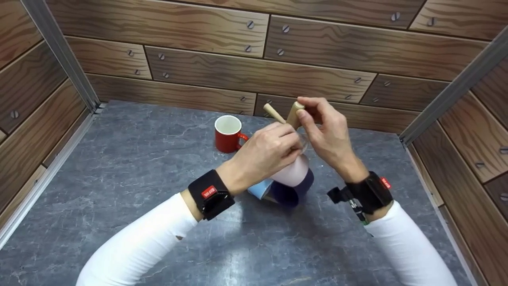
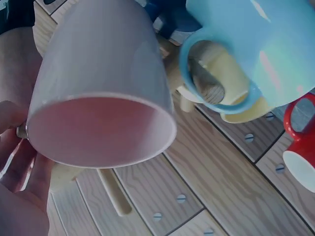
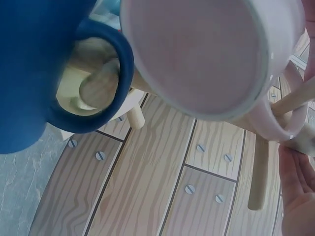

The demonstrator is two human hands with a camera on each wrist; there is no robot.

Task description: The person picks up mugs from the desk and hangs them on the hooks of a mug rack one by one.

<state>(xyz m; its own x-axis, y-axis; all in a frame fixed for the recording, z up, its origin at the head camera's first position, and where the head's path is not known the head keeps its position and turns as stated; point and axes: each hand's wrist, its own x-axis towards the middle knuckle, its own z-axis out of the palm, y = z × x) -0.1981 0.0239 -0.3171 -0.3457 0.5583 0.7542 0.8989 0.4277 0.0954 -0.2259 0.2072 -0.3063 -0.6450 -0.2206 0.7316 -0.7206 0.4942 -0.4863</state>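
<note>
A wooden mug tree (image 1: 293,116) with slanting pegs stands between the hands. My right hand (image 1: 327,133) pinches the top of its post with thumb and fingers. My left hand (image 1: 268,149) is curled at the pink mug (image 1: 291,173), gripping it on the side near the post; its fingertips are partly hidden. In the right wrist view, the pink mug's handle (image 3: 294,125) loops around a peg. Below it hangs a dark blue mug (image 1: 304,184), its handle over another peg. A light blue mug (image 2: 246,24) and a pale yellow mug (image 2: 231,78) also hang there.
A red mug (image 1: 227,140) with a white inside stands upright on the grey marbled table (image 1: 158,167), left of the mug tree. Wood-patterned panels (image 1: 206,63) wall in the back and both sides, with metal strips (image 1: 448,83) at the corners.
</note>
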